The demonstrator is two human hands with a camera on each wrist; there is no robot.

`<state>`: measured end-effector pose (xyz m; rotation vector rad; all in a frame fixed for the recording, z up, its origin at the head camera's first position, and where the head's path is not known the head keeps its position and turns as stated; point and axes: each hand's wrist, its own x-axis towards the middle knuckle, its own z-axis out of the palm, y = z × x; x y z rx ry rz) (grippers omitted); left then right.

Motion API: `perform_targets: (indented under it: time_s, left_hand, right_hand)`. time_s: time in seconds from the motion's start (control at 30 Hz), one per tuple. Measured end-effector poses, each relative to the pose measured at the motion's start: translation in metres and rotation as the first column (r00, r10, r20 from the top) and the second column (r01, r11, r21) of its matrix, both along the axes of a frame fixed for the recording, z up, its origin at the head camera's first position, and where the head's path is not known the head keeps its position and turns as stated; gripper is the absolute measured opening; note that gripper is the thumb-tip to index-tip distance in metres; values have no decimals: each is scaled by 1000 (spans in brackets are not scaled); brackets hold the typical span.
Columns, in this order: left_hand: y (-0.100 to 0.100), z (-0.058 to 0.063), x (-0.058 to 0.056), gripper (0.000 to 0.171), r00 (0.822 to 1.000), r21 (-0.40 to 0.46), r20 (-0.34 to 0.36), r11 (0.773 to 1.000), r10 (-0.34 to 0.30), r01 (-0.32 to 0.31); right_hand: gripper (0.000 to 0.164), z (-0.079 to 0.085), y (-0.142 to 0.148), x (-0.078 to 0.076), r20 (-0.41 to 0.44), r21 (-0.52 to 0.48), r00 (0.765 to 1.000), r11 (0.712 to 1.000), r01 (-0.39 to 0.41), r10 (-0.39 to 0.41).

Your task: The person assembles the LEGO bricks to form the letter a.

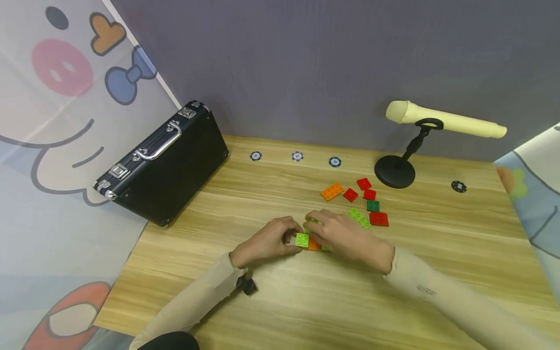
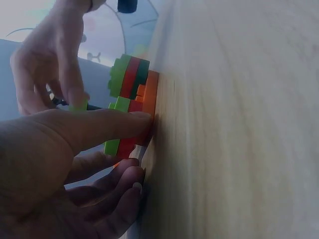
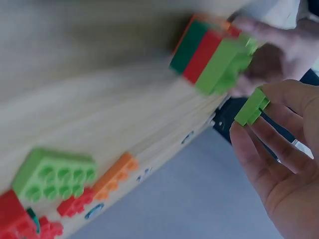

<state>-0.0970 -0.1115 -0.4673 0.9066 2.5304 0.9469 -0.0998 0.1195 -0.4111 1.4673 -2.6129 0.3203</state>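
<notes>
Near the middle of the wooden table, my left hand [image 1: 272, 239] grips a built block of toy bricks, thumb on one side and fingers on the other. The block has an orange base [image 2: 153, 82] standing on the table. Two small towers rise from it: one, layered dark green, red and lime green [image 3: 214, 62], is at the right end; the other, red with a lime-green top [image 1: 302, 240], is at my left fingers. Above the block, my right hand [image 1: 343, 236] pinches a small lime-green brick [image 3: 251, 107] between thumb and fingertips, apart from the towers.
Loose bricks lie beyond my right hand: orange [image 1: 332, 191], lime green [image 1: 359, 218], dark green [image 1: 373, 206] and several red ones [image 1: 378, 219]. A black case [image 1: 175, 170] stands at left. A cream microphone [image 1: 455, 121] rests on a black stand [image 1: 394, 171]. Several poker chips [image 1: 297, 156] lie near the wall.
</notes>
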Motion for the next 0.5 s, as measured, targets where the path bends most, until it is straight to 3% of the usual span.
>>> perform_targets:
  time_s: [0.33,0.5]
  left_hand:
    - [-1,0,-1,34,1000,14,-9,1000,-4,4]
    - [-2,-1,-1,33,1000,17,-16,1000,-5,5]
  right_hand:
    - [16,-14,-8,18,63,-63,994,995,-83,87]
    - [19,-18,-12,20,36,-31,995,995,-91,92]
